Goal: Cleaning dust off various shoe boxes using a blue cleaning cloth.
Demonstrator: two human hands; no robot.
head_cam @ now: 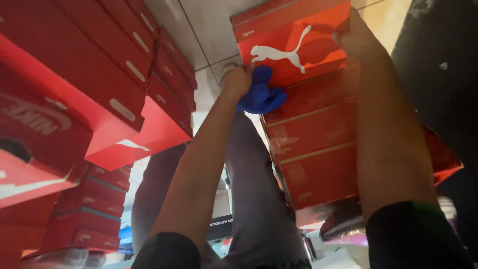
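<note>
A red shoe box [294, 35] with a white leaping-cat mark sits on top of a stack of red boxes [318, 134] on the floor. My left hand [239, 79] holds a crumpled blue cloth [261, 94] against the top box's left edge. My right hand [356, 35] grips that box at its right corner. Both forearms reach down from dark sleeves. My grey trouser legs [249, 189] show between the arms.
A tall pile of red and orange shoe boxes [84, 74] fills the left side, with more red boxes [94, 209] lower left. Pale tiled floor [214, 30] lies between the stacks. A dark surface [443, 74] runs along the right edge.
</note>
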